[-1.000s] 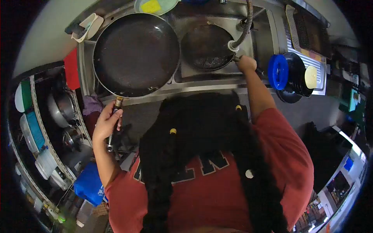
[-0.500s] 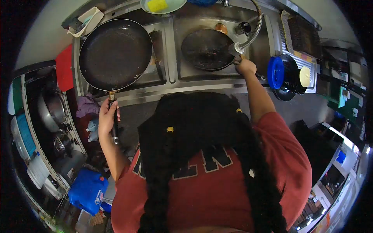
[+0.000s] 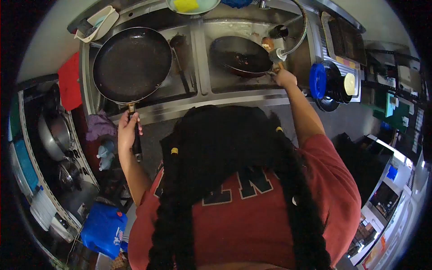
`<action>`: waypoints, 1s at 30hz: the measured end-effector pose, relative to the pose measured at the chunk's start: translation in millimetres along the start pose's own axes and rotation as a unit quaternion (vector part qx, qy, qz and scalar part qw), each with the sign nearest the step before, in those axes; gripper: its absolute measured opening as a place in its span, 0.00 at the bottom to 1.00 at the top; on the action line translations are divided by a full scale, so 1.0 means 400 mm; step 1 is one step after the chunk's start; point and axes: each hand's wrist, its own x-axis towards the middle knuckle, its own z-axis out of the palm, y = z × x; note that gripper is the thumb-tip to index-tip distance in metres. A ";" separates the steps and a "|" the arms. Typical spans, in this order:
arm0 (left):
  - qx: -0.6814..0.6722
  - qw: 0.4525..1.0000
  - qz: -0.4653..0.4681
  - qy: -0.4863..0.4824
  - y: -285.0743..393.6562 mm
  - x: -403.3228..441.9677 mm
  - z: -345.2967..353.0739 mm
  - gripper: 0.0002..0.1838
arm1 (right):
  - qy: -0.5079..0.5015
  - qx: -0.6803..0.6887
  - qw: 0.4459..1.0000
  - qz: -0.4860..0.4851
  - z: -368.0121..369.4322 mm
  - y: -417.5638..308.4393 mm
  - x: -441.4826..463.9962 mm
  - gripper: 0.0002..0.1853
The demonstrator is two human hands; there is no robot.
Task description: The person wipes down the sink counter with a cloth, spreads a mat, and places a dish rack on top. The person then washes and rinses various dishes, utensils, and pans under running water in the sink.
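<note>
A large dark frying pan (image 3: 132, 65) sits over the left sink basin. My left hand (image 3: 129, 130) is closed around its black handle (image 3: 137, 146). Over the right basin, a smaller dark frying pan (image 3: 240, 55) is tilted, with its reddish outer side showing below the near rim. Small bits cling inside it. At this pan's handle end, my right hand (image 3: 286, 78) is closed; the fingers' exact hold is partly hidden. The spray head (image 3: 277, 55) of a flexible metal hose is just beyond that hand, close to the pan's rim.
A ladle-like utensil (image 3: 181, 67) lies in the left basin. A dark cup (image 3: 279, 31) stands in the right basin. Right of the sink are a blue dish (image 3: 317, 81) and stacked black dishes (image 3: 335, 85). A cream tub (image 3: 101, 21) sits at the back left.
The smaller pan has tilted, bringing its reddish outer side into view. The large pan has shifted slightly against the sink, while my left hand keeps its handle. The camera view has also shifted.
</note>
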 end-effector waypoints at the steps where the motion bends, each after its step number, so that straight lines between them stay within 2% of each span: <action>1: -0.005 1.000 -0.004 0.005 -0.003 0.005 -0.005 0.10 | -0.013 0.006 1.000 0.005 -0.003 -0.003 -0.008 0.21; 8: -0.011 1.000 0.011 -0.011 -0.013 0.035 -0.048 0.10 | 0.024 0.074 0.996 -0.039 0.041 -0.007 -0.034 0.21; 10: -0.015 1.000 0.016 -0.012 -0.011 0.040 -0.056 0.10 | -0.065 0.063 0.992 -0.092 0.020 -0.017 -0.064 0.17; 14: -0.025 0.999 0.016 -0.014 -0.008 0.046 -0.074 0.09 | -0.087 0.075 0.981 -0.157 0.056 0.002 -0.062 0.14; 16: -0.035 0.999 0.020 -0.022 -0.007 0.048 -0.081 0.09 | -0.118 0.229 0.945 -0.202 0.080 0.018 -0.065 0.13; 17: -0.034 0.999 0.020 -0.023 -0.005 0.046 -0.084 0.09 | -0.118 0.230 0.945 -0.202 0.087 0.013 -0.073 0.13; 19: -0.038 0.999 0.018 -0.016 -0.001 0.041 -0.092 0.09 | -0.157 0.370 0.913 -0.072 0.096 -0.004 -0.106 0.21; 20: -0.038 0.999 0.017 -0.015 -0.004 0.040 -0.096 0.09 | -0.158 0.371 0.912 -0.073 0.082 -0.012 -0.134 0.21; 22: -0.029 0.999 0.024 -0.015 -0.010 0.035 -0.108 0.10 | -0.245 0.475 0.845 -0.035 0.052 -0.027 -0.195 0.21; 26: -0.022 0.999 0.044 -0.021 -0.038 0.025 -0.134 0.12 | -0.224 0.437 0.870 -0.041 0.035 -0.052 -0.269 0.20; 28: -0.053 0.996 0.045 -0.048 -0.048 0.007 -0.139 0.13 | -0.124 0.433 0.889 -0.083 0.031 -0.064 -0.305 0.22; 29: -0.053 0.996 0.049 -0.042 -0.040 -0.011 -0.129 0.13 | -0.123 0.432 0.889 -0.090 0.030 -0.072 -0.324 0.22; 30: -0.057 0.997 0.038 -0.033 -0.031 -0.031 -0.114 0.14 | -0.052 0.363 0.925 -0.098 0.029 -0.081 -0.344 0.23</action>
